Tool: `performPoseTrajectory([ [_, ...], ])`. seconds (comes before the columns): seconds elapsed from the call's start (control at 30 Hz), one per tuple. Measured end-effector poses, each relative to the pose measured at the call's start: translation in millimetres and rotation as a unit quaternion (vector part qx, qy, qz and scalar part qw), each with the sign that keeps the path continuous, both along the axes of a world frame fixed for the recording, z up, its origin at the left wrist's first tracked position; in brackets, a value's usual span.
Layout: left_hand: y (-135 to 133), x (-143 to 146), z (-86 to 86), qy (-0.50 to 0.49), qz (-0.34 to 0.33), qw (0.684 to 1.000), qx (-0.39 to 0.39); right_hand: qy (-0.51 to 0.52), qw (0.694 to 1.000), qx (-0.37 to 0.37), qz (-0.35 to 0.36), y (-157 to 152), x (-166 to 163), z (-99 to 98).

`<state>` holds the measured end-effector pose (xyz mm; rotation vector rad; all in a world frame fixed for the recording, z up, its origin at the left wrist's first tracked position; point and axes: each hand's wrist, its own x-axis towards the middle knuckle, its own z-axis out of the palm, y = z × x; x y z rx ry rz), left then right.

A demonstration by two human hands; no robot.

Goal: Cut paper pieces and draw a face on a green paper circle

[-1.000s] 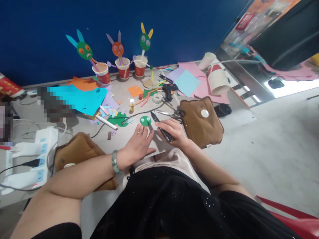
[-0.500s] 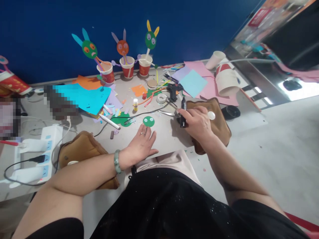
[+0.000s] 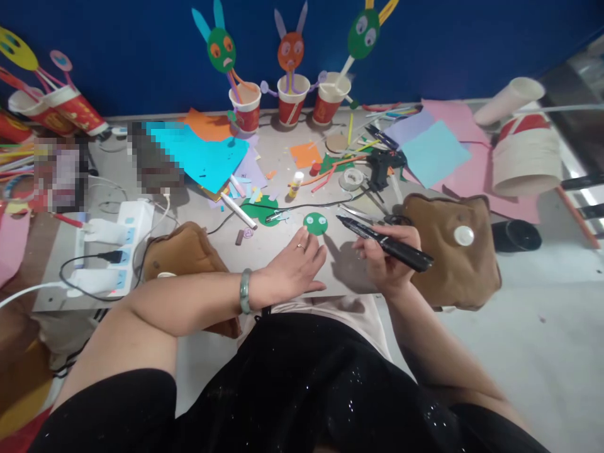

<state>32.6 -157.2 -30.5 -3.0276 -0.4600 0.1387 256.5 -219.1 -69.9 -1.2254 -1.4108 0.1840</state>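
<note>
My right hand [image 3: 384, 261] grips a black marker [image 3: 383, 242], its tip pointing left toward a small green paper circle with two white eyes [image 3: 315, 223] on the grey table [image 3: 278, 251]. My left hand [image 3: 295, 267] lies flat on the table with fingers stretched out, the fingertips touching the lower edge of the green circle. A green bangle sits on that wrist.
Three red paper cups with paper bunny faces [image 3: 290, 100] stand at the wall. Coloured sheets [image 3: 202, 157], a glue gun [image 3: 382, 167], scissors [image 3: 372, 217], a tape roll [image 3: 352, 179] and scraps litter the table. Brown pouches [image 3: 453, 258] [image 3: 182, 251] flank my hands; a power strip [image 3: 117, 248] lies left.
My right hand came back from the brown pouch with the marker and now holds it level, tip toward the green circle. The view shifted left. The left hand stayed put.
</note>
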Motion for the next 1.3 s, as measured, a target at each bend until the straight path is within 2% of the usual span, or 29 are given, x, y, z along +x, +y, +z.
performPoseTrajectory([
  [0.1, 0, 1, 5.6, 0.022, -0.001, 1.0, -0.019, 0.059, 0.994, -0.08, 0.037, -1, -4, 4.8],
  [0.2, -1, 2, 11.8, 0.042, 0.004, 0.998, -0.046, 0.063, 0.991, -0.119, 0.015, 2, -10, 5.5],
  [0.3, -1, 2, 14.9, 0.04, 0.01, 0.997, -0.064, 0.059, 0.99, -0.122, -0.023, 4, -14, -1.5],
  [0.47, -3, 1, 12.0, 0.026, 0.011, 0.998, -0.052, 0.065, 0.988, -0.138, 0.006, 3, -16, -10.3],
  [0.77, -5, -2, 2.8, -0.017, 0.006, 1.0, -0.012, -0.103, 0.984, -0.145, -0.006, 3, -15, 0.0],
  [1.03, -8, -3, 1.4, -0.026, 0.009, 0.999, 0.021, -0.109, 0.981, -0.161, 0.0, 4, -13, -3.3],
  [1.3, -7, -4, -1.4, -0.033, 0.007, 0.999, 0.002, -0.12, 0.976, -0.18, -0.002, 4, -15, -0.8],
])
